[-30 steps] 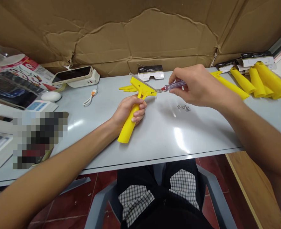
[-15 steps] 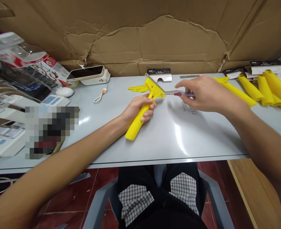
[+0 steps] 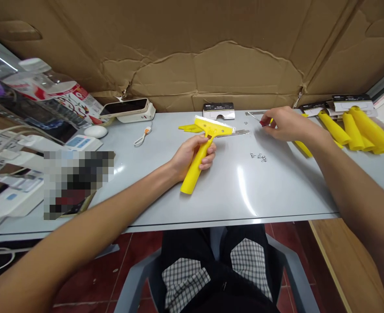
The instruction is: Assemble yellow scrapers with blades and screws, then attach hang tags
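My left hand (image 3: 195,156) is wrapped round the handle of a yellow scraper (image 3: 192,176), its wide head pointing away from me with a screw showing at the right end. My right hand (image 3: 278,124) grips a screwdriver (image 3: 254,117) by its red end, the metal shaft pointing left, apart from the scraper. A thin metal blade (image 3: 242,132) lies just behind the scraper head's right end. Several small screws (image 3: 260,157) lie on the grey table between my hands, and a tiny one (image 3: 245,123) sits farther back.
Yellow handles (image 3: 355,128) and black-and-white packets (image 3: 353,104) lie at the right. A packet (image 3: 218,111) stands behind the scraper. Left are a phone (image 3: 125,108), cable (image 3: 142,136), white mouse (image 3: 95,131), bottles (image 3: 37,78) and power strips (image 3: 14,193). Cardboard (image 3: 192,52) lines the back.
My right hand has drawn the screwdriver away from the scraper head, back and to the right. The scraper head has turned, its edge now facing the back. The view has shifted slightly.
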Tool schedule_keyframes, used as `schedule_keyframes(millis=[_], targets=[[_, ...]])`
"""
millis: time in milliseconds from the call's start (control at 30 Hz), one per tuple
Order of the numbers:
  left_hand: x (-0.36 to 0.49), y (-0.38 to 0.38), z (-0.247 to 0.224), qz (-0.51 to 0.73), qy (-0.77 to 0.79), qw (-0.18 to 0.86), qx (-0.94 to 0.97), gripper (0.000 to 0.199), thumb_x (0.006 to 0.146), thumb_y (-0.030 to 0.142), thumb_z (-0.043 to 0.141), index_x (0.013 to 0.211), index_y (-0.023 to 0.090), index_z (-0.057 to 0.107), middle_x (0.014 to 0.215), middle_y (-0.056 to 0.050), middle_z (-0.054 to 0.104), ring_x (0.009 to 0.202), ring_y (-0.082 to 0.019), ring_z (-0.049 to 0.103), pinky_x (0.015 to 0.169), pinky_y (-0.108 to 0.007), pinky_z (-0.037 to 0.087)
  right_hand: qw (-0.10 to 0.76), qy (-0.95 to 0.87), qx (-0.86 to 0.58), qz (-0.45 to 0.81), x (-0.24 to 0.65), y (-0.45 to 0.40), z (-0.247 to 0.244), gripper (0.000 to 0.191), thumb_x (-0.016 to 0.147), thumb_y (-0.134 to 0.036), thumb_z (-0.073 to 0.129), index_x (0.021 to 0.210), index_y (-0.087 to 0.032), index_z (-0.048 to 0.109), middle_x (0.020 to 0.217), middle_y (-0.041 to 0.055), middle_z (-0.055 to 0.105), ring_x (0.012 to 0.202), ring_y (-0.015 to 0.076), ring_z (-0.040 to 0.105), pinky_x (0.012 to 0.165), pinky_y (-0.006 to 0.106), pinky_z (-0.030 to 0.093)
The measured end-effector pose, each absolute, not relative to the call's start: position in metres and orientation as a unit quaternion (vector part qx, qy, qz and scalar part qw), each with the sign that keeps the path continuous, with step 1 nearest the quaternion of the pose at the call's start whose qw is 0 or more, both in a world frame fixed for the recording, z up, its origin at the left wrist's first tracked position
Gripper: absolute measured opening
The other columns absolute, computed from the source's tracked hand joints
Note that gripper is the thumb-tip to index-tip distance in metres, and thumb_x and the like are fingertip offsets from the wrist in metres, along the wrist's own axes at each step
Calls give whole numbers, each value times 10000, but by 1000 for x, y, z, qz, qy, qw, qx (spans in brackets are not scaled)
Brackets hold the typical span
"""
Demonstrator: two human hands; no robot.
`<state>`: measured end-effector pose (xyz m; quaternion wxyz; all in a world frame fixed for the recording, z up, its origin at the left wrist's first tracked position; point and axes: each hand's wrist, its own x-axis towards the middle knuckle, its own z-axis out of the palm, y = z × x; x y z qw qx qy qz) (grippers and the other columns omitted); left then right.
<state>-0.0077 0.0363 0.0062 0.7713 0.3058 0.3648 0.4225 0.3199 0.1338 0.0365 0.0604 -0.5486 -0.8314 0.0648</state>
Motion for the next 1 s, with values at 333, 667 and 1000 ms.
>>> schedule_keyframes(millis=[333, 667, 1000], targets=[[-7, 33, 4, 420, 351, 753, 366, 244, 817, 301, 701, 937, 244, 497, 649, 51, 567, 399, -88, 421, 340, -170, 364, 4, -816, -576, 57, 327, 144, 30, 284, 931, -241, 721, 1167, -224, 878, 1079, 114, 859, 1015, 325, 776, 900, 470, 618], [-7, 30, 4, 442, 368, 715, 397, 343, 769, 348, 787, 899, 245, 487, 646, 70, 555, 395, -74, 442, 333, -174, 357, -11, -822, -567, 53, 328, 147, 30, 336, 966, -350, 723, 1237, -248, 892, 1105, 123, 859, 1065, 355, 768, 920, 504, 619], [-6, 28, 3, 442, 371, 709, 405, 347, 798, 320, 783, 953, 255, 479, 654, 71, 567, 395, -82, 446, 343, -184, 362, -12, -815, -575, 67, 321, 139, 36, 287, 965, -369, 743, 1181, -249, 888, 1128, 124, 858, 1055, 351, 774, 921, 501, 611]])
